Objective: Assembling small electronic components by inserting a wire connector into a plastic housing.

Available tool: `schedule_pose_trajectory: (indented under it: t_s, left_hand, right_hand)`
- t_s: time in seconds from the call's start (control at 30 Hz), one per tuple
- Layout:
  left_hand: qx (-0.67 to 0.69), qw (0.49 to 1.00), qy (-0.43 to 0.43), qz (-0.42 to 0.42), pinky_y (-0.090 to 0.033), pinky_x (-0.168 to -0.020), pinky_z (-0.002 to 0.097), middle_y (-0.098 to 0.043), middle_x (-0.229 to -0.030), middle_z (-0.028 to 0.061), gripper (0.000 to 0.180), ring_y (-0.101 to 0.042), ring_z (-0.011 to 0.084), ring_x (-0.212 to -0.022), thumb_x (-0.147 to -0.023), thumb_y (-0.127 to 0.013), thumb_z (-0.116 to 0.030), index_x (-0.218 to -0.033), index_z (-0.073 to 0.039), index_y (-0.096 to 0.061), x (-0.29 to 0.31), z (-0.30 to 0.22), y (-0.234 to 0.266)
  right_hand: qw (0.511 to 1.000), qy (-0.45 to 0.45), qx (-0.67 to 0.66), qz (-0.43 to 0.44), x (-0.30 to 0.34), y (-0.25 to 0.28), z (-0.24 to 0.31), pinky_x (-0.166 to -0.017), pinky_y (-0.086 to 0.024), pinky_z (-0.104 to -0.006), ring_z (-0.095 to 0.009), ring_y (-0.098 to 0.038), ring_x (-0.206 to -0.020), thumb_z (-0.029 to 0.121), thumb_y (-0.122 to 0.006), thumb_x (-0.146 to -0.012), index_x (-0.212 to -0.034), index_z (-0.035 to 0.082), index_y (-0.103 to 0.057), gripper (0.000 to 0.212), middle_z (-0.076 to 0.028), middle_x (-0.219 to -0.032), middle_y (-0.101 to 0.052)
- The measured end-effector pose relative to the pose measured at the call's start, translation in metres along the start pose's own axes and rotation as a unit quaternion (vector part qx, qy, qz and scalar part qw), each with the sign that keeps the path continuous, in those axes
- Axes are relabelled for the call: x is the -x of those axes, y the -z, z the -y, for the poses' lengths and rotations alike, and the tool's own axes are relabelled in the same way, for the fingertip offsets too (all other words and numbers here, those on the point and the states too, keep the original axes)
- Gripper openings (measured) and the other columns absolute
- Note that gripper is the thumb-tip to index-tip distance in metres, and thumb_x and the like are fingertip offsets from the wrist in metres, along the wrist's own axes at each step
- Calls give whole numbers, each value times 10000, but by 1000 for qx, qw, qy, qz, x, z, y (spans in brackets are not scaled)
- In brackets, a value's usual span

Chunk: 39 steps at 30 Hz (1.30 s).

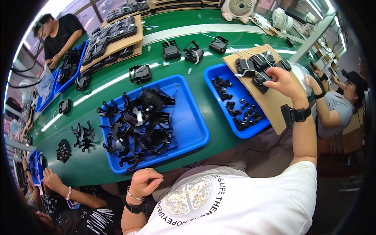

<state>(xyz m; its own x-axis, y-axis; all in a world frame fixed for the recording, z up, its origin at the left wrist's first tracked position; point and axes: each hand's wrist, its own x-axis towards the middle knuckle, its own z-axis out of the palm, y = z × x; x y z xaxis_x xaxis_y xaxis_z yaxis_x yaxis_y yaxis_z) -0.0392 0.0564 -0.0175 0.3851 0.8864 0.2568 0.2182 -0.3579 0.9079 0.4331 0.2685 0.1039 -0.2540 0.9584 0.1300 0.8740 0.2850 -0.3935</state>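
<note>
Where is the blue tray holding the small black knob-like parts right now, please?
In the head view, the small-parts tray sits right of centre, between the bracket tray and the person's right hand, partly covered by a cardboard sheet.

Below the large blue plastic tray [188, 126], toward its right end, the wearer's white T-shirt [260, 197] bears black capital lettering [218, 201], English words, curving round a pale gold ornamental emblem [187, 197]. Below the tray's left end, a co-worker's black T-shirt [79, 224] carries large, slanted white lettering [100, 224] and smaller white characters [83, 214], too distorted to make out.
</note>
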Motion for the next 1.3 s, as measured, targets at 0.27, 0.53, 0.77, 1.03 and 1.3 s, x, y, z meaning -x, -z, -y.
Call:
schedule_pose_trajectory:
  t_s: [0.27,0.53,0.77,1.03,1.3]
  left_hand:
    - [20,998,46,-29,-456,-564,238,-627,-699,112,66,-591,164,-612,-740,-597,46,-803,40,-614,4,1,-7]
    - [28,993,76,-81,-438,-541,227,-627,-683,90,68,-593,152,-603,-735,-621,27,-802,28,-629,7,-4,-18]
    - [11,996,61,-60,-457,-604,235,-623,-732,109,69,-596,159,-662,-759,-580,56,-817,44,-615,5,-12,-20]
    - [13,1000,21,-1,-459,-624,242,-630,-748,111,78,-593,163,-678,-775,-587,14,-840,39,-622,-8,-29,-28]
    - [234,961,120,88,-454,-865,317,-559,-1154,132,577,-563,196,-1019,-808,-669,-133,-1301,7,-403,-25,-46,-45]
  right_hand:
    - [988,29,117,-95,9,-31,-32,-783,-461,-344,-246,-553,-862,272,-750,-681,-1110,-13,-548,553,-144,-971,-592]
    - [976,-8,210,-65,10,-37,-12,-846,-439,-391,-323,-541,-958,345,-739,-649,-1141,-27,-524,653,-190,-999,-590]
    - [988,-4,145,-54,24,-42,-4,-845,-447,-390,-339,-535,-984,292,-741,-638,-1204,-27,-465,706,-208,-1045,-561]
    - [991,48,79,-101,50,-32,14,-866,-446,-369,-338,-542,-978,225,-738,-628,-1264,-29,-408,760,-206,-1099,-518]
    - [958,253,-78,-106,84,-59,158,-844,-469,-360,-317,-547,-974,104,-758,-568,-1271,-30,-406,798,-174,-1084,-523]
